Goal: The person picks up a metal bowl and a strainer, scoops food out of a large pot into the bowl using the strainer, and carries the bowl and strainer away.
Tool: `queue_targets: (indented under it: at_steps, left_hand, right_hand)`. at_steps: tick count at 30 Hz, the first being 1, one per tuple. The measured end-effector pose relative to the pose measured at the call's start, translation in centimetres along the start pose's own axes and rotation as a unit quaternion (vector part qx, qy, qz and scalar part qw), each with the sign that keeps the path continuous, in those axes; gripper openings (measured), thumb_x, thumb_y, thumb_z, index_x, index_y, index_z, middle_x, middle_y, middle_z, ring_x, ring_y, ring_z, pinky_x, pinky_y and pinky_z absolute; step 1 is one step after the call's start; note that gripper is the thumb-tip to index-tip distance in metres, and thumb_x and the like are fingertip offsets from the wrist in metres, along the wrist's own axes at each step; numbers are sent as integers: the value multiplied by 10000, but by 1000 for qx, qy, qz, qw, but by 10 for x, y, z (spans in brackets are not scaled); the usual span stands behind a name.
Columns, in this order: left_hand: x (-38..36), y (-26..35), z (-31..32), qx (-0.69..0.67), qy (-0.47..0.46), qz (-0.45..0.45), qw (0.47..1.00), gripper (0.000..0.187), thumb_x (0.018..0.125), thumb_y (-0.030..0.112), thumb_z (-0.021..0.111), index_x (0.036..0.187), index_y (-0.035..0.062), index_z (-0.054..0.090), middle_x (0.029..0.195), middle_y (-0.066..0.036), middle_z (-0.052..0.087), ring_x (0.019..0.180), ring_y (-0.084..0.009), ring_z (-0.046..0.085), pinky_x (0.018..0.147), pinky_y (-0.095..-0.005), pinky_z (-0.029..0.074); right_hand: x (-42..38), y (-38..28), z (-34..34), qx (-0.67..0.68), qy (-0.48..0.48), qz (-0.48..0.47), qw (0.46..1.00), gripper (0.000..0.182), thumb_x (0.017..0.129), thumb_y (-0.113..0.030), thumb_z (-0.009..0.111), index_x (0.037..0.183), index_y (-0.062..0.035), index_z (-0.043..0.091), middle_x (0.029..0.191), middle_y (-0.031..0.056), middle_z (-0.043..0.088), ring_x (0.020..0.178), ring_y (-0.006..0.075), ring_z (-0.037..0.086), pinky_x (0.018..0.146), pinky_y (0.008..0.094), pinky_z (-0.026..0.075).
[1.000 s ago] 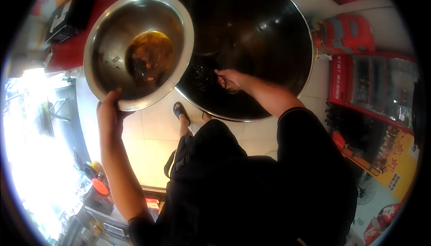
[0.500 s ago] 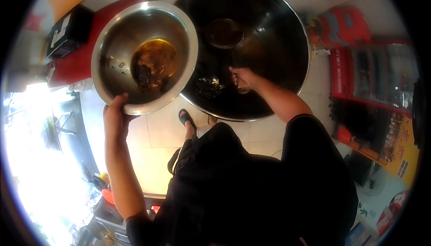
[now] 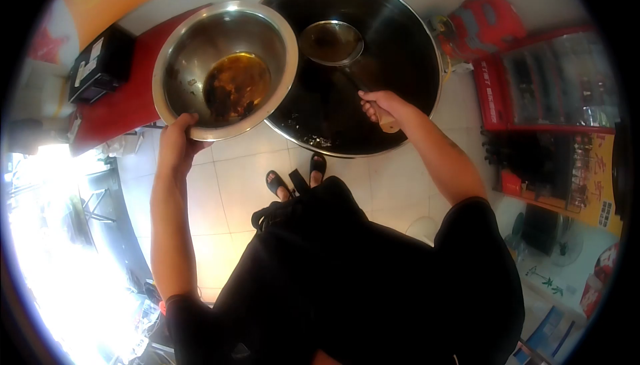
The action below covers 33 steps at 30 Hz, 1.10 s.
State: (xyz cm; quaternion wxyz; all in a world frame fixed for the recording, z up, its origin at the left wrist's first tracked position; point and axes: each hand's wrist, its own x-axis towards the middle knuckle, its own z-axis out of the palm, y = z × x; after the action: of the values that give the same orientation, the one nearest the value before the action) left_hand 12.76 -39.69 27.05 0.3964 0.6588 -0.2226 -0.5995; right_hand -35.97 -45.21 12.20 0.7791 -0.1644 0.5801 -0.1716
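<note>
Now the ladle (image 3: 331, 42), gripped by the right hand (image 3: 380, 107), runs up-left, its cup just right of the bowl (image 3: 225, 68). Left hand (image 3: 179, 140) clasps the bowl's near rim.

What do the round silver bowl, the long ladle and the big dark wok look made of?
Round silver bowl: probably stainless steel, with a bright mirror-like rim. Long ladle: shiny metal cup; pale, perhaps wooden, grip. Big dark wok: blackened metal, glossy, with a lighter rim.

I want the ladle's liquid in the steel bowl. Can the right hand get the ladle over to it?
Probably yes: the right hand grips the ladle, raised beside the steel bowl, nothing between them.
</note>
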Motion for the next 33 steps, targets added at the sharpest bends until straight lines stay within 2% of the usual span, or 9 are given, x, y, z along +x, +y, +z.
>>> queue_targets:
  at_steps: [5,8,11,13,18,21,27,31,33]
  left_hand:
    - [4,-2,-5,-1,1,12,1000,356,932,177,598,1169,-87,578,1024,-160,688,878,-235,698,697,-348,614]
    - [6,-3,-7,-2,-1,15,1000,385,928,171,603,1188,-111,569,1058,-189,684,908,-265,706,713,-366,630]
    - [5,-4,-5,-10,-3,13,1000,363,930,183,616,1169,-89,594,1040,-176,697,908,-255,706,710,-375,620]
    - [4,-4,-5,-9,12,9,1000,358,934,180,611,1167,-90,592,1031,-175,698,910,-257,707,700,-375,614]
    - [5,-2,-3,-9,-3,10,1000,346,933,169,607,1163,-89,588,1029,-175,695,887,-262,708,678,-376,607]
    - [-3,3,7,-10,25,13,1000,347,931,160,608,1165,-95,583,1019,-171,694,854,-254,710,637,-353,601]
    - [-8,5,14,0,46,18,999,374,930,136,600,1198,-119,549,1034,-190,684,854,-261,720,639,-355,626]
    - [-11,3,19,-16,46,24,999,396,934,133,594,1223,-131,532,1059,-199,680,872,-269,723,669,-365,639]
    - [-11,3,21,-26,47,23,998,401,936,134,592,1229,-133,531,1067,-199,679,872,-270,723,674,-364,640]
  right_hand:
    - [-18,4,4,-9,14,13,1000,356,1015,-299,650,745,-104,524,630,5,533,515,134,525,522,271,462]
    - [3,21,6,0,-57,7,998,338,1033,-281,608,766,-89,534,612,30,550,520,167,542,516,293,470]
    - [12,34,41,126,-141,31,981,266,1042,-220,577,821,-75,543,610,56,559,559,205,570,542,315,499]
    - [18,47,73,320,-95,46,941,84,1013,-112,602,979,-92,527,685,60,552,591,189,567,541,300,524]
    - [39,54,118,461,-68,60,883,137,1005,-106,619,882,-61,578,741,62,573,631,179,615,614,295,627]
    - [57,49,116,485,-39,104,867,100,1004,-108,619,927,-50,595,741,60,581,620,188,621,607,298,628]
    - [97,31,74,350,57,75,932,44,992,-71,621,989,-29,608,891,84,611,803,235,658,810,419,609]
    - [120,21,43,140,99,110,979,37,974,-55,634,971,-27,610,851,78,626,817,236,659,779,423,590]
    - [135,18,13,-30,26,120,992,139,962,-133,662,889,-26,612,767,78,658,748,218,660,676,372,562]
